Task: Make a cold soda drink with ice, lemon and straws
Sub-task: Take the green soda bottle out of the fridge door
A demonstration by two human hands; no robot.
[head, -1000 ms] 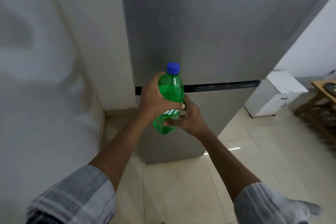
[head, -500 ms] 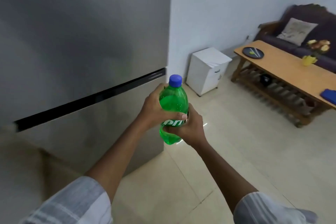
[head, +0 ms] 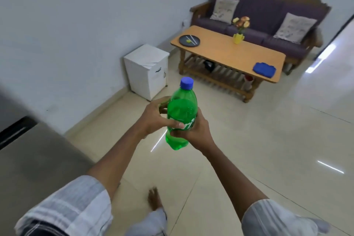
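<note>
A green soda bottle (head: 182, 107) with a blue cap (head: 186, 83) is held upright in front of me, cap on. My left hand (head: 155, 118) wraps its left side and my right hand (head: 196, 132) grips its lower right. Across the room a black plate (head: 189, 40) on the wooden coffee table (head: 226, 54) carries a lemon piece (head: 188, 40) and two straws (head: 193, 39).
The grey fridge (head: 38, 159) stands at my left. A small white cabinet (head: 147, 71) sits against the wall. On the table are a yellow flower vase (head: 238, 38) and a blue cloth (head: 264, 70). Behind it is a purple sofa (head: 268, 17). The tiled floor lies between.
My view has swung right, from the fridge door to the room with the table and sofa. Both hands still hold the bottle in front of me.
</note>
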